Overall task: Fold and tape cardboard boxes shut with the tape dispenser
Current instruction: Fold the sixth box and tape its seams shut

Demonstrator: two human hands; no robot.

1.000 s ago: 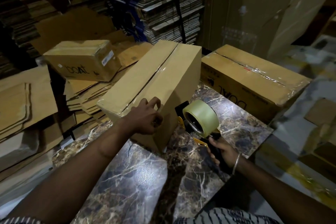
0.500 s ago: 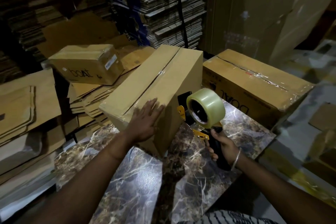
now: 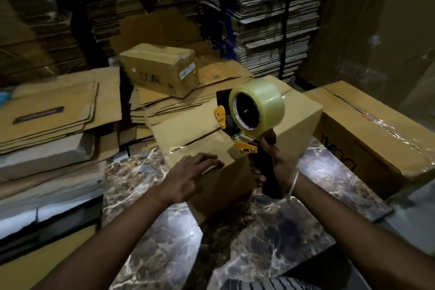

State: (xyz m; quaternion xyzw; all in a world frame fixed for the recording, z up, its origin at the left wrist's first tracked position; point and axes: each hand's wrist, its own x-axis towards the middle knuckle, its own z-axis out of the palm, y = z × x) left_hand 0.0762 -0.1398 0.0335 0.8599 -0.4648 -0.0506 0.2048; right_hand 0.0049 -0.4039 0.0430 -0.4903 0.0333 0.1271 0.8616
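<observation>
Your left hand [image 3: 188, 178] lies flat, fingers straight and spread, on the near end of the cardboard box [image 3: 211, 139] in the middle of the marble table [image 3: 259, 242]. It presses the flaps down, likely so the seam stays closed while tape goes over it. Your right hand [image 3: 279, 165] is wrapped firmly round the black handle of the tape dispenser [image 3: 249, 113], whose yellow-trimmed mouth sits at the top seam of that box, close to the near edge, with the clear roll standing up above it. That looks like the start of a run along the seam, pulling tape away from you or toward you; which way cannot be told.

The box's flaps are folded shut, so whatever is inside is hidden. At the table's right edge stands a second box [image 3: 376, 134], its seam already glossy with tape. Beyond the left edge, a smaller sealed box [image 3: 160, 73] rests on stacks of flattened cardboard [image 3: 54, 113].
</observation>
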